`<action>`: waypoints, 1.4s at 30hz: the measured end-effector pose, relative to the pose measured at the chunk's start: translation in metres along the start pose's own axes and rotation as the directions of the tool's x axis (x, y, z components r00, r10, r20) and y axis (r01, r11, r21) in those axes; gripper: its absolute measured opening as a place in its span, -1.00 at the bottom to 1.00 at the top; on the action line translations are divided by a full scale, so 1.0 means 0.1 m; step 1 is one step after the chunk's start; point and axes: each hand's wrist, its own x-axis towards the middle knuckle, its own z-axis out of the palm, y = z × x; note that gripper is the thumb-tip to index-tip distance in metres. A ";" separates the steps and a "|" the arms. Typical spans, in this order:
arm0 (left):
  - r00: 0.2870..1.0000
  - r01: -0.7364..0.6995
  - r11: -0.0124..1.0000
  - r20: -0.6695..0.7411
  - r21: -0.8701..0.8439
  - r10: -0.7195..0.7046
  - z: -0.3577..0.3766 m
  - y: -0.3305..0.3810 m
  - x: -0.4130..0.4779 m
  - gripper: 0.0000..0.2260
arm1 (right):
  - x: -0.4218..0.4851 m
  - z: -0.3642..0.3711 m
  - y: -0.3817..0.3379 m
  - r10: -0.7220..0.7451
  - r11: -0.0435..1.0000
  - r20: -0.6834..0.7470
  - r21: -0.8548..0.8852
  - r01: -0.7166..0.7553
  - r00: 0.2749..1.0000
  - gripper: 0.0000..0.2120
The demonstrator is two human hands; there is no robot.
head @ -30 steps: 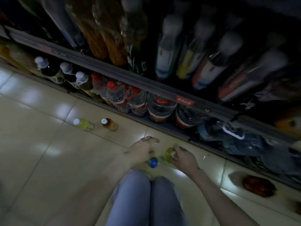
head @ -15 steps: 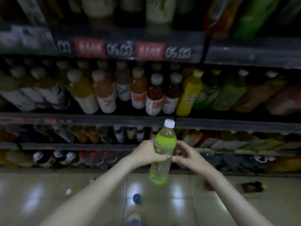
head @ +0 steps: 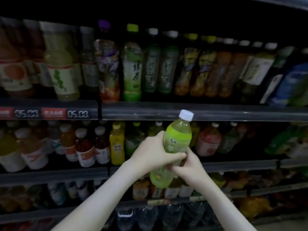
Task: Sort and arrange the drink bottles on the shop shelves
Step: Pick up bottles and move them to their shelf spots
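A green drink bottle (head: 176, 139) with a white cap and a yellow-green label is held up in front of the shelves, tilted slightly to the right. My left hand (head: 153, 155) wraps around its middle from the left. My right hand (head: 186, 167) grips its lower part from the right, fingers touching my left hand's fingertips. The bottle's cap reaches the price rail (head: 166, 112) of the upper shelf. Behind it stands a row of tea bottles (head: 131, 64) on the upper shelf and juice bottles (head: 116, 144) on the middle shelf.
Shelves packed with bottles fill the whole view. Red and white price tags (head: 51, 113) sit on the upper rail at left. Lower shelves hold more bottles (head: 166, 214), dark and blurred. The scene is dim.
I picked the green bottle up from the floor and raised it to shelf height with both hands. My view has swung up from the floor to the upper shelves.
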 end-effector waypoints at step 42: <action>0.578 -0.395 0.804 -0.560 0.445 0.594 2.36 2.68 2.89 -0.33 | 0.88 -4.22 0.35 -0.461 0.844 -0.756 -0.211 0.494 0.465 -0.76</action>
